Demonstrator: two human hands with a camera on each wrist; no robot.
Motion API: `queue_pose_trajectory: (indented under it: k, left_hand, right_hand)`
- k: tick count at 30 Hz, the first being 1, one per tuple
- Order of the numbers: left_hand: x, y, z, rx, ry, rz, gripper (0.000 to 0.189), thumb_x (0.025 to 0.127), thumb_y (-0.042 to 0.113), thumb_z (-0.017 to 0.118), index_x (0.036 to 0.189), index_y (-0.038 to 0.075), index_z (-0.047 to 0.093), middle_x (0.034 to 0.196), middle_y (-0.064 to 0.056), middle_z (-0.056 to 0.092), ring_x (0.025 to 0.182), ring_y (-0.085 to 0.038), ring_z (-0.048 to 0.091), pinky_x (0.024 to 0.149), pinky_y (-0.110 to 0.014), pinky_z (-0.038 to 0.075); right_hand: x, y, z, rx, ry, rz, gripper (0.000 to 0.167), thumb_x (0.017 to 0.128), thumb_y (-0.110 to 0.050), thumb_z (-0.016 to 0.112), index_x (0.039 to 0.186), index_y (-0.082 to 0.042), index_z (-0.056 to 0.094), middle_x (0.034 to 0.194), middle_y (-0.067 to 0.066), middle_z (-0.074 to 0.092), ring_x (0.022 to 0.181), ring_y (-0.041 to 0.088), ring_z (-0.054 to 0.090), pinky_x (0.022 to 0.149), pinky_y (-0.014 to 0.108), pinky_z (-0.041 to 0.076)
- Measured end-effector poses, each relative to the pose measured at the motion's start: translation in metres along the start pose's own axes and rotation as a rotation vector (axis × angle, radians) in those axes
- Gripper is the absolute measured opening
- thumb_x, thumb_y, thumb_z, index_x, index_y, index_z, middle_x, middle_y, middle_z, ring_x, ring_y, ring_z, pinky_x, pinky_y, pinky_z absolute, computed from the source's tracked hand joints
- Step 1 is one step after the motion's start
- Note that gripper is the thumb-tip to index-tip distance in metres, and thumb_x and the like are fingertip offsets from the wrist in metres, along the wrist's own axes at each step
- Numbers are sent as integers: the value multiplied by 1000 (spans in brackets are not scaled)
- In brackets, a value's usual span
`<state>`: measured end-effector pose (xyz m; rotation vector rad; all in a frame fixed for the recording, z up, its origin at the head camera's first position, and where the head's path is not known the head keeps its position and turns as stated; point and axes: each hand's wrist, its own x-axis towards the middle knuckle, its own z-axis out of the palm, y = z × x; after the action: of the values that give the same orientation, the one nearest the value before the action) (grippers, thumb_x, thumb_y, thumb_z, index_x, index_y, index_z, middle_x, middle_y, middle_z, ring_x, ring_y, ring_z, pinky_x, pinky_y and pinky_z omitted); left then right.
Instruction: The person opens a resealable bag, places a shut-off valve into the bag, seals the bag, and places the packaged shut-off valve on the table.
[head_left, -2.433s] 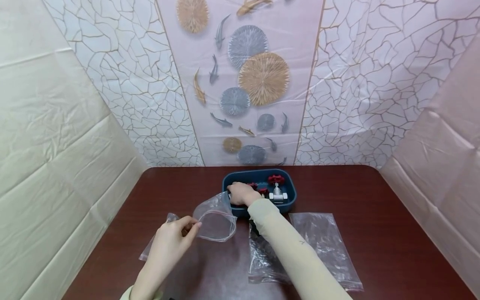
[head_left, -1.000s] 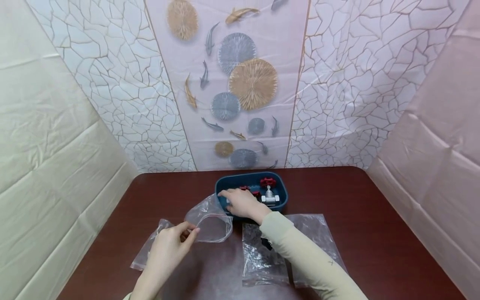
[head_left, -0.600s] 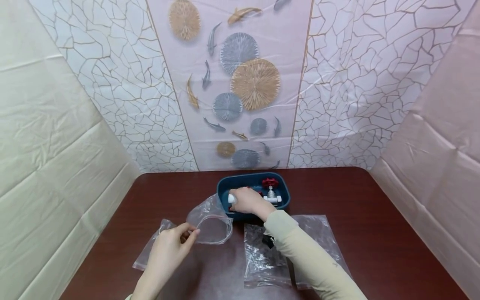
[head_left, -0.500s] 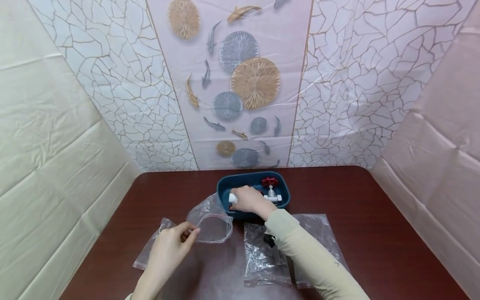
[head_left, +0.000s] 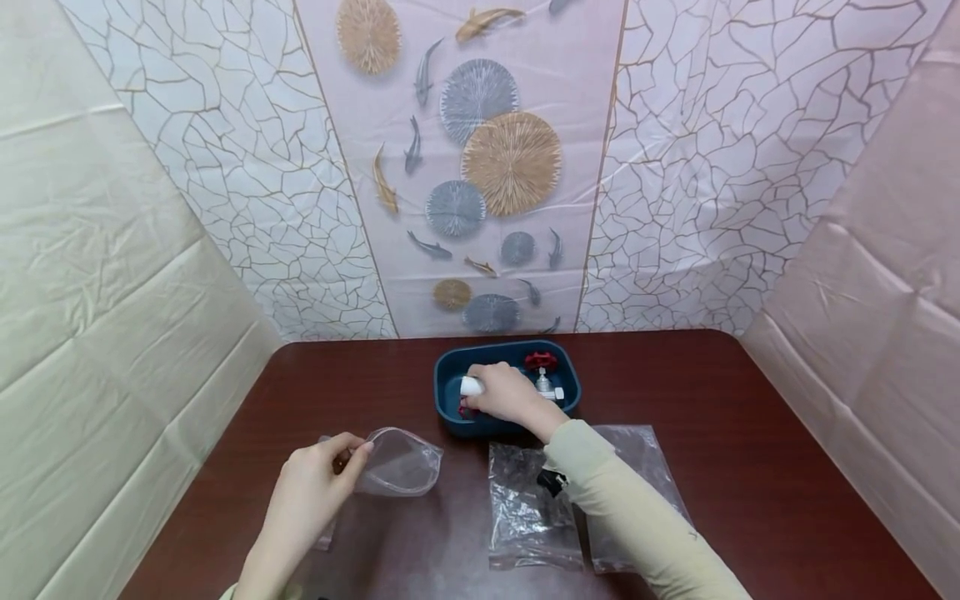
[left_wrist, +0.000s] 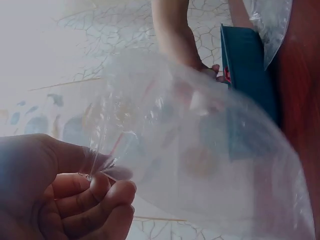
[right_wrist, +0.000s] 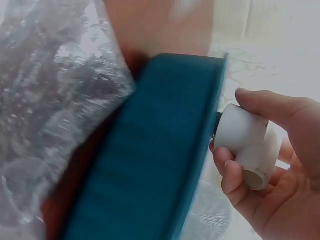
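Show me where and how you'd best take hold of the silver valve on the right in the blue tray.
Probably by its red wheel, from above. In the head view it is broad and uncovered, while the right hand partly hides the valve body; the tray is open on top and walled around.

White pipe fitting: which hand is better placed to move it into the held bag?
Probably the right hand: it grips the white pipe fitting at the blue tub, while the left hand pinches the edge of the plastic bag.
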<state>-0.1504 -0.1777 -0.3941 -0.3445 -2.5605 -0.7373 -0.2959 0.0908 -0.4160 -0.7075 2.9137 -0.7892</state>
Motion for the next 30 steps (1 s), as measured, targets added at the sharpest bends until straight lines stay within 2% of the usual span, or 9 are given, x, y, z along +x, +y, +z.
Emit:
queue_pose_trajectory:
  k: [7,13,17,23,30]
  left_hand:
    - [-2,3,7,-36,-65,21,9,91,16,75,84,20,74,59,20,46,50,2,38,50,-23,36]
    - [0,7,15,-65,-76,32,8,91,14,75,84,16,75,58,20,45,50,2,38,50,-22,36]
    - [3,11,15,-95,-110,12,9,94,16,72,85,14,75,57,19,45,49,1,38,49,-22,37]
    - [7,15,10,-145,-107,22,15,94,14,72,80,17,72,54,18,41,47,1,36,46,-22,34]
    - [5,16,7,-178,-132,3,16,94,14,71,80,20,72,53,19,41,46,1,35,45,-22,32]
  right_hand:
    - [-6,-14,-27,72,40,-38,30,94,-33,73,117,-16,67,97,0,68,70,11,61,66,32,52]
    - [-21,-45,-51,114,82,-120,28,93,-36,73,116,-20,67,97,-4,68,69,10,61,62,30,52]
    - [-35,-68,-62,119,117,-217,27,93,-36,74,114,-21,68,99,-6,69,73,9,61,64,29,52]
    - [-54,-95,-70,97,134,-353,25,93,-34,74,113,-21,66,97,-9,68,77,6,60,67,25,52]
    - [-69,-111,-67,65,84,-405,24,91,-32,77,109,-21,65,97,-7,66,79,6,60,68,23,51]
